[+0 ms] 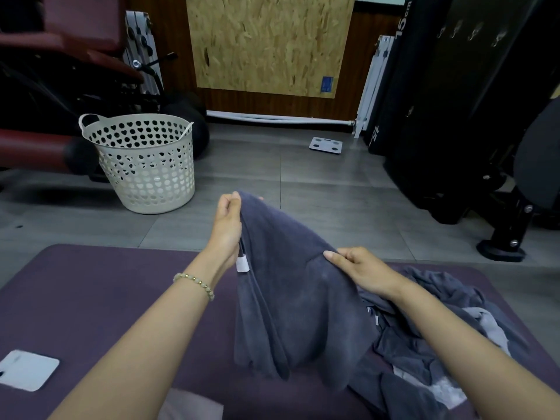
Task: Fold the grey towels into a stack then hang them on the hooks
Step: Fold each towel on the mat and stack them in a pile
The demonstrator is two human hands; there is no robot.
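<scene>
As I hold a grey towel (297, 298) above the middle of the purple mat (106, 286), my left hand (227, 228) pinches its top corner, thumb and fingers closed on cloth, and my right hand (360, 271) pinches the upper edge likewise. Soft, limp and light by the look, it sags and bunches; its corners seem the surest hold. A pile of towels (448, 338) lies on the mat's right side.

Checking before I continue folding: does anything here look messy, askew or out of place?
Only the other grey towels: they lie in a crumpled heap on the right of the purple mat, not stacked. The held towel hangs bunched between the left hand and right hand.
</scene>
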